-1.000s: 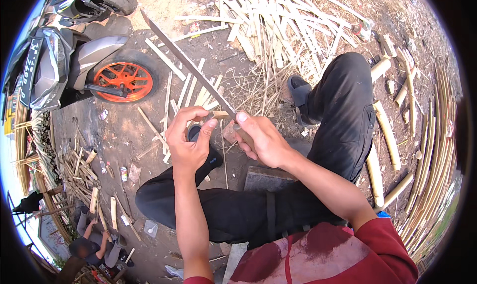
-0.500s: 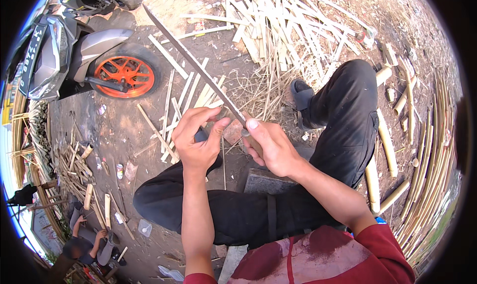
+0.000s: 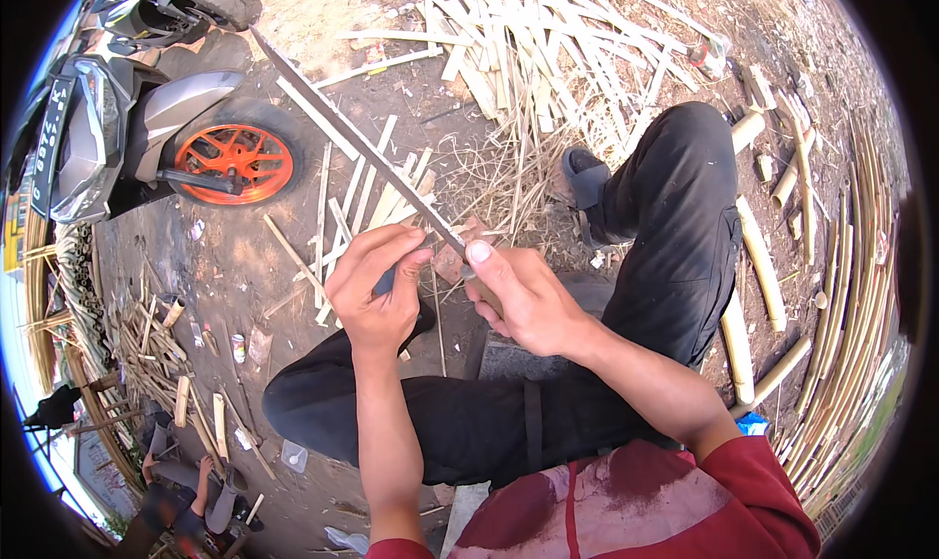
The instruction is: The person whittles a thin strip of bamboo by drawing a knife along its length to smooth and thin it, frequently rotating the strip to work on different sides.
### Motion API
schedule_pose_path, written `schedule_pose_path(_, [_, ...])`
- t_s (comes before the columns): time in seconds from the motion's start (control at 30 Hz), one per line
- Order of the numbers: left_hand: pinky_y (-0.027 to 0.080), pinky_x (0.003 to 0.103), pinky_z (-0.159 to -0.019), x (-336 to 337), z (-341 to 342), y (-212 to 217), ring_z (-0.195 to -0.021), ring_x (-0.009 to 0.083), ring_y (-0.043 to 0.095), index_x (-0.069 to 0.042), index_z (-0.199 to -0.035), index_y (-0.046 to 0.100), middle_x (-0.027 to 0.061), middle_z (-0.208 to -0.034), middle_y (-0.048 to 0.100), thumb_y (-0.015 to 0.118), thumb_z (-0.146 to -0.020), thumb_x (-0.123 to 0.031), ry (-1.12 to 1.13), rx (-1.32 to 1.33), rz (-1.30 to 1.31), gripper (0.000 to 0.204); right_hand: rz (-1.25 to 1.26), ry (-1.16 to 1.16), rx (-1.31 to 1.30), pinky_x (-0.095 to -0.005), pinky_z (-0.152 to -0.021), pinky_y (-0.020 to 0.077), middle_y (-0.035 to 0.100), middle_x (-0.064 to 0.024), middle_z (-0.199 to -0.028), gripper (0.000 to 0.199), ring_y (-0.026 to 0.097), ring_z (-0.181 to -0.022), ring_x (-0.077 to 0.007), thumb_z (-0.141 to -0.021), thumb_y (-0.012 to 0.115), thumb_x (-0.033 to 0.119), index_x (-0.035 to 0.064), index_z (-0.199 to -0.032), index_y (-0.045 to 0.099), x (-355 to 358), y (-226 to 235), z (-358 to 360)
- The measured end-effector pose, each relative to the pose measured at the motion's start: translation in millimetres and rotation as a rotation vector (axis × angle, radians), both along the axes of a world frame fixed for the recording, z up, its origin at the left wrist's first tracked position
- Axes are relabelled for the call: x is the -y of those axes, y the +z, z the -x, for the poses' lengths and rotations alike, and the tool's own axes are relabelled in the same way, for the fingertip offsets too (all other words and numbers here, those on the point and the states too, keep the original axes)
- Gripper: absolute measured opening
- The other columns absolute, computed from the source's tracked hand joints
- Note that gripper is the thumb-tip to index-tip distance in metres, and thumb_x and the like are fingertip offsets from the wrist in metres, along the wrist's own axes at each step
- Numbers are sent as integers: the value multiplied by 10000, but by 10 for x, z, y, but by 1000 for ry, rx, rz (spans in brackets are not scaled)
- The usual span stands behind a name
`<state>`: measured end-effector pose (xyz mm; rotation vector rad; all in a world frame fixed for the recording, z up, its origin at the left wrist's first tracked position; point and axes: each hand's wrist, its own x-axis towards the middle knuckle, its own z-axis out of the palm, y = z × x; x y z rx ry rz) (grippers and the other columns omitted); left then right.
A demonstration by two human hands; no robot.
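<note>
My right hand [image 3: 533, 300] is wrapped round the handle of a long, narrow machete [image 3: 362, 141], with the thumb lying at the base of the blade. The dark blade slants up and away to the left, its tip out beyond the motorcycle's rear wheel. Beside the blade's lower end is my left hand [image 3: 375, 290], fingers curved and the thumb a little apart from the forefinger. I see nothing held in it. Below both hands, a grey block [image 3: 528, 358] stands between my dark-trousered legs.
Split bamboo strips [image 3: 538, 50] and shavings lie in a heap ahead. A motorcycle with an orange wheel [image 3: 235, 165] stands at the left. Bamboo poles [image 3: 841, 314] line the right side, with cut pieces [image 3: 761, 263] nearby. A person [image 3: 181, 500] sits at the lower left.
Both hands and the machete have shifted slightly left and down in the picture. The view has turned a little too. The right hand's grip is the same.
</note>
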<state>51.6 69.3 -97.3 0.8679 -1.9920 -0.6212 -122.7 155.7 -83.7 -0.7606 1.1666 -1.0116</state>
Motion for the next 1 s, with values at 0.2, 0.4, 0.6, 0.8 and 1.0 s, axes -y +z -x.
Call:
schedule_pose_path(0.2, [590,261,-666,-18,18,-1,-807,187,706,-17,-1019,763,149,-993,688,737,-828,121,-22,-3,46,236,-13,41,-65,-401,-595,447,539,-103,-616,705,545,-596,-211,-1089,323,534,-21,-724,558,-67,-221,3])
schedule_pose_path(0.4, [556,285,-673,21,-42,-71,-804,204,675,-10,-1000,748,144,-962,693,760,-810,106,28,17,115,222,22,48,-118,-455,-624,450,552,-161,-617,720,561,-603,-281,-1083,334,529,-60,-749,580,-41,-294,-33])
schedule_pose_path(0.6, [529,276,-668,-47,-134,-127,-818,203,649,-11,-1013,737,137,-973,674,752,-839,88,80,7,87,201,85,59,-236,-479,-625,443,534,-213,-606,693,532,-584,-360,-1078,368,506,-83,-779,578,-99,-307,-74])
schedule_pose_path(0.8, [526,269,-660,-60,-145,-202,-822,160,633,-20,-1028,737,128,-1008,655,722,-890,65,94,-44,50,163,35,138,-305,-457,-631,454,542,-184,-607,639,562,-594,-309,-1089,367,459,-55,-772,576,-160,-515,-14])
schedule_pose_path(1.0, [526,259,-633,-38,-177,-216,-807,158,631,-23,-1055,717,131,-1027,648,710,-897,73,13,15,89,185,64,66,-335,-518,-617,428,511,-264,-608,650,559,-590,-421,-1079,400,459,-70,-740,564,-190,-595,-25])
